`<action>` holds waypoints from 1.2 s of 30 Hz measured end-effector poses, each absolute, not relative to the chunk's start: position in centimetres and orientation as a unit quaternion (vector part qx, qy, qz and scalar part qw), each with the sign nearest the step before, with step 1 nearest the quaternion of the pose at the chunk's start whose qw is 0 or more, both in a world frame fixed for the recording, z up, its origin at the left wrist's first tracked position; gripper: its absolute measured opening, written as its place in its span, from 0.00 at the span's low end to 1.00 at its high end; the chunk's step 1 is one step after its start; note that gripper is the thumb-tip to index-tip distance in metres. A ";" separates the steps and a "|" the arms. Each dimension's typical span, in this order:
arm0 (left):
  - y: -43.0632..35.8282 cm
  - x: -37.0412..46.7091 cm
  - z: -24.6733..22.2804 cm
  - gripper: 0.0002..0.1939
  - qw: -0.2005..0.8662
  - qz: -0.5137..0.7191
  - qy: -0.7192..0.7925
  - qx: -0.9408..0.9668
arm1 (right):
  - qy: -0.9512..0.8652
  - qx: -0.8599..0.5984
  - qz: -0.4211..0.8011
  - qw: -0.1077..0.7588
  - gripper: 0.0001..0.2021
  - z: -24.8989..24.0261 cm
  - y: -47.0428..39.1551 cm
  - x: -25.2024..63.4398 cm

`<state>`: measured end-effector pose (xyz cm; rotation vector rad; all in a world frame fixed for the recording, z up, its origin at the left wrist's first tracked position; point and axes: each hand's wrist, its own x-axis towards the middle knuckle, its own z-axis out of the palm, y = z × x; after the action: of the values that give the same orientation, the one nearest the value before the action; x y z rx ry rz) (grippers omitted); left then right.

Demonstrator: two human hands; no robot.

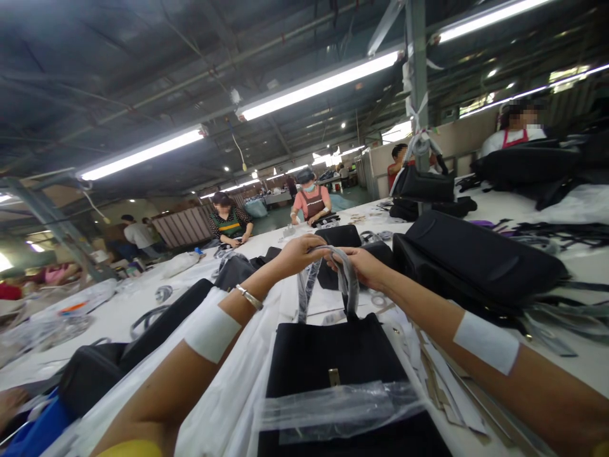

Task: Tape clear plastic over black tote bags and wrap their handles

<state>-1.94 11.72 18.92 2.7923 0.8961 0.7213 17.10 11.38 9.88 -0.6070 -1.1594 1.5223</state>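
Note:
A black handbag (328, 355) stands upright in front of me, with a small metal clasp (334, 377) on its front and a strip of clear plastic film (342, 406) across it. Its raised handle (349, 279) is wrapped in greyish film. My left hand (302, 254) pinches the top of the handle from the left. From the right, my right hand (364, 263) has its fingers closed round the same handle, close to the left fingertips. Both hands are above the bag's top edge.
Black bags (476, 260) lie to the right and more black bags (143, 336) to the left. White sheeting (223, 387) and brown card strips (451, 387) flank the handbag. Co-workers (311, 203) sit across the white table (266, 238). A post (417, 76) rises at right.

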 end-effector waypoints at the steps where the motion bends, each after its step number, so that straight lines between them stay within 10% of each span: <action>1: 12.0 -1.9 18.7 0.17 0.040 0.246 0.291 0.924 | -0.477 -0.246 0.649 0.539 0.09 9.9 11.4 17.2; 11: 11.9 -1.9 15.4 0.16 -0.048 0.178 0.316 0.931 | -0.457 -0.267 0.662 0.531 0.10 9.7 11.6 18.9; 22: 12.3 -0.9 13.8 0.15 0.079 0.340 0.329 0.877 | -0.521 -0.274 0.638 0.497 0.16 9.9 10.3 19.2; 31: 12.7 -0.6 14.8 0.20 0.192 0.227 0.311 0.903 | -0.510 -0.256 0.629 0.528 0.17 9.4 10.3 18.9; 36: 12.9 -0.9 15.4 0.17 0.092 0.211 0.321 0.919 | -0.660 -0.328 0.418 0.531 0.25 8.9 11.0 19.5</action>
<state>-0.91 12.86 15.45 2.7273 0.9540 0.6270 19.47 11.00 8.93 -0.7836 -1.5743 0.9983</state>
